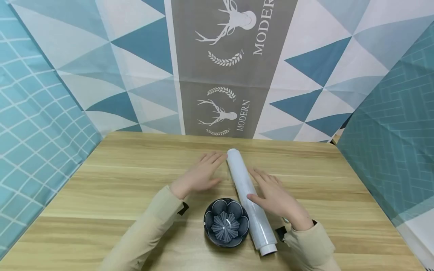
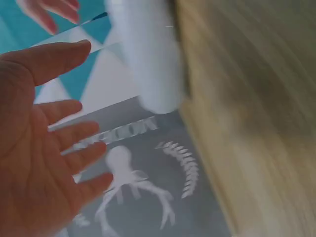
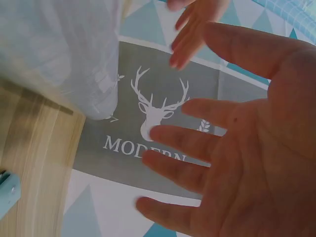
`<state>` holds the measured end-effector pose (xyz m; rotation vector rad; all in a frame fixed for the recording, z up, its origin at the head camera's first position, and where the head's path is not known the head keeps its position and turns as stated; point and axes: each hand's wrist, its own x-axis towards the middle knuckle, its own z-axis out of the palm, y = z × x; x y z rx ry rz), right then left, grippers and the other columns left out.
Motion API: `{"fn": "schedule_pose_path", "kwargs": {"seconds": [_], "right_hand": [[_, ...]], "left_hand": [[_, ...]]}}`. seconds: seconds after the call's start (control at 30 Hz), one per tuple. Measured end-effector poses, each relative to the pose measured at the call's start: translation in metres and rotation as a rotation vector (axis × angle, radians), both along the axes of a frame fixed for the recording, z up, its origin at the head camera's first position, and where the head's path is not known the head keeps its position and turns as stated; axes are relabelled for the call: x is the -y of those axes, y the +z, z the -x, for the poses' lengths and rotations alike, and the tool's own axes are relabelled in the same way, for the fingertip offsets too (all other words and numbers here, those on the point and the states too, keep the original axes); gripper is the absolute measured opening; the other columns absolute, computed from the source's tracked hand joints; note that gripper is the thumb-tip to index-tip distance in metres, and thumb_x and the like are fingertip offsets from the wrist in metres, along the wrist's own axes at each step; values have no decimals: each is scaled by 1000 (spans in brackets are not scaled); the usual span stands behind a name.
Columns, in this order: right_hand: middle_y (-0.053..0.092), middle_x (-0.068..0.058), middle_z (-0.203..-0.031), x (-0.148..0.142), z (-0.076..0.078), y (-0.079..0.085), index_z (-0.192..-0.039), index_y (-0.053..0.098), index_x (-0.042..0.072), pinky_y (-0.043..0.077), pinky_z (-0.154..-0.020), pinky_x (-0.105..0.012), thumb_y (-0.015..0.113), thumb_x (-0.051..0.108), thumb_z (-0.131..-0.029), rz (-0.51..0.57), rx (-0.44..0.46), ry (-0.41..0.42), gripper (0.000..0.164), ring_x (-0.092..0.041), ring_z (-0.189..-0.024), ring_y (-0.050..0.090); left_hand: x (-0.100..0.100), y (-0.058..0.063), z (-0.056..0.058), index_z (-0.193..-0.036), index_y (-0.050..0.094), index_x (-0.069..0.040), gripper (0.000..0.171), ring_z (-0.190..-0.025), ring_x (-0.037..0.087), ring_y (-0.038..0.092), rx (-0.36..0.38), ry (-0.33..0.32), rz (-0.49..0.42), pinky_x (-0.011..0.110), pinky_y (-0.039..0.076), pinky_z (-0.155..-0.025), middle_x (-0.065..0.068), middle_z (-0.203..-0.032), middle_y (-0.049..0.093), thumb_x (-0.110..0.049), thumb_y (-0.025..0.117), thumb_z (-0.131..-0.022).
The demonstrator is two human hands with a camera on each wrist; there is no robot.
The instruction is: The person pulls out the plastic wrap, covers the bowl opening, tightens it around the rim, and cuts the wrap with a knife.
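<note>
Left hand (image 1: 200,174) and right hand (image 1: 277,196), fingers extended, holding nothing; between opposing fingers, plastic-film roll (image 1: 254,217); bodyward of fingertips, dark bowl (image 1: 225,228).

The roll (image 1: 241,180) is showing smooth, glossy plastic film, while the bowl (image 1: 225,224) is gleaming like glazed ceramic — slick at the rim, ridged across its base. The table (image 1: 118,195) is displaying streaky wood grain, smooth and faintly shiny under the light. The wall cloth (image 1: 217,77) is hanging as matt, lightly creased printed fabric — and the sleeves (image 1: 149,222) are appearing as soft, matt cloth, lightly wrinkling.
</note>
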<state>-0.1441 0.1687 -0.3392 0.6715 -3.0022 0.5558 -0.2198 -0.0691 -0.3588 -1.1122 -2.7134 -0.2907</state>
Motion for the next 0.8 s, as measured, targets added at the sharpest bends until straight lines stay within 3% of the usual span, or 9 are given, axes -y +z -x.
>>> {"fn": "schedule_pose_path", "kwargs": {"seconds": [0.13, 0.3, 0.53, 0.8], "right_hand": [[38, -18, -127, -4, -6, -2, -134, 24, 13, 32, -89, -47, 57, 36, -79, -7, 76, -25, 68, -33, -113, 38], [42, -19, -123, -5, -12, -6, -131, 30, 7, 35, -87, -46, 59, 32, -77, -22, 147, -45, 66, -32, -108, 43], [42, -21, -120, -6, -19, -12, -130, 30, 3, 38, -84, -46, 65, 29, -71, -7, 213, -71, 73, -32, -104, 44], [39, -21, -124, -6, -21, -16, -130, 29, 0, 37, -86, -45, 67, 28, -70, -6, 244, -80, 76, -31, -104, 45]], "left_hand": [[-9, -12, 19, -133, 27, -10, 68, -122, 26, 27, 26, -88, 36, 43, 20, -99, 11, -134, 30, -32, 59, -76], [-21, -23, 32, -133, 27, -14, 69, -122, 28, 27, 54, -136, 93, 43, 21, -98, 8, -136, 28, -29, 61, -75], [-37, -28, 35, -134, 26, -18, 70, -124, 26, 23, 48, -180, 126, 43, 18, -100, 8, -138, 23, -29, 62, -74], [-43, -31, 37, -133, 27, -21, 68, -124, 26, 24, 19, -175, 137, 43, 20, -99, 8, -138, 23, -24, 62, -75]]}}
